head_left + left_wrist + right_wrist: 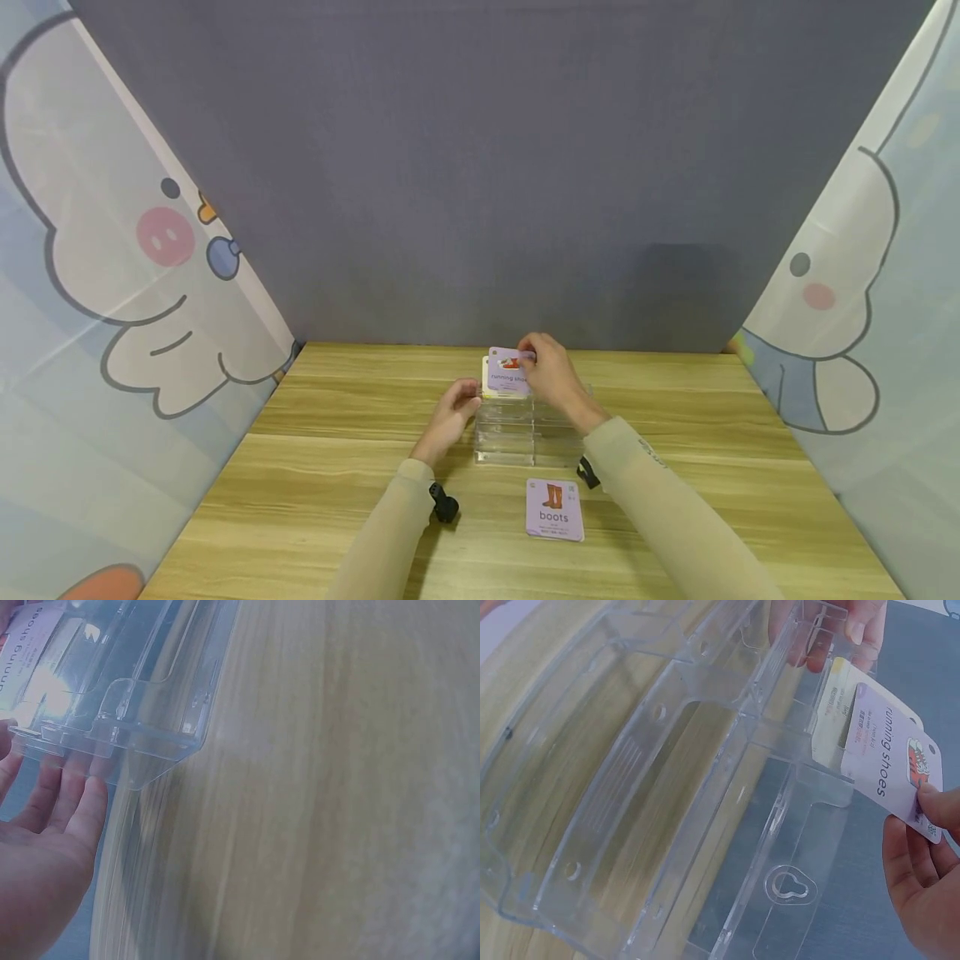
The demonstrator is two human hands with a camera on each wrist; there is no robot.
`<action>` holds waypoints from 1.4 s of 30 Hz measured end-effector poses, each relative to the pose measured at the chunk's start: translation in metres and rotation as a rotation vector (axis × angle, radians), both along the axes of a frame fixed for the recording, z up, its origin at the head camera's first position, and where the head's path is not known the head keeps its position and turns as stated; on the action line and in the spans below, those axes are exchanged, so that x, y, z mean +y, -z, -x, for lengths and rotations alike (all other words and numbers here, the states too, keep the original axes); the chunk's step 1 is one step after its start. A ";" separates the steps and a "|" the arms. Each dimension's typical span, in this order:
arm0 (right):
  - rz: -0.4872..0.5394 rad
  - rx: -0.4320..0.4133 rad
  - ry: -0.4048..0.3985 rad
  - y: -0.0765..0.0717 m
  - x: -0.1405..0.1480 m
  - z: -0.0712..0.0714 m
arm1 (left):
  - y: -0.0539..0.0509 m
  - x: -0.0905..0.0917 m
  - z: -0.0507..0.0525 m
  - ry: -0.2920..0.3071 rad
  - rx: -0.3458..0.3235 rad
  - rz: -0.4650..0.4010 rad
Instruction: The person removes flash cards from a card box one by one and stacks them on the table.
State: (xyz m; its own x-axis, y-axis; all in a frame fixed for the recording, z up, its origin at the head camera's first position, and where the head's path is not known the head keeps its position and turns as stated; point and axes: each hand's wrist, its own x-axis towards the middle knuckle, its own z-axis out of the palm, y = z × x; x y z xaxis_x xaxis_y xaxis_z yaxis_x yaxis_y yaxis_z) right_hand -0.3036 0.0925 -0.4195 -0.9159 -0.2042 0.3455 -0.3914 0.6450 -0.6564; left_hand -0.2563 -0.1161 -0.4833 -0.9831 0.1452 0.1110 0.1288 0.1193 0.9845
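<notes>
My right hand [553,377] pinches a purple "running shoes" card [881,750] between thumb and fingers at one edge. The card stands in front of a pale yellow-edged card [831,712] in the back left compartment of a clear plastic tiered card rack [506,446]. My left hand [450,419] holds the rack's left side near the back, its fingers [86,814] partly seen through the plastic. A purple "boots" card [554,510] lies face up on the table in front of the rack; whether others lie under it I cannot tell.
The rack stands on a wood-grain table [315,508], its lower tiers showing no cards. A dark grey panel [480,167] rises behind the table. Cartoon-printed cloths [97,350] hang on both sides.
</notes>
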 end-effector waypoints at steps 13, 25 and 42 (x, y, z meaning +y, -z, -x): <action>0.016 -0.014 0.008 -0.004 0.004 -0.003 | 0.009 0.000 0.006 -0.002 -0.014 0.002; 0.025 0.028 -0.033 -0.006 0.007 -0.005 | 0.033 -0.003 0.020 -0.016 -0.017 -0.013; 0.070 0.066 -0.074 -0.008 0.016 -0.015 | 0.035 -0.002 0.021 -0.021 -0.011 -0.025</action>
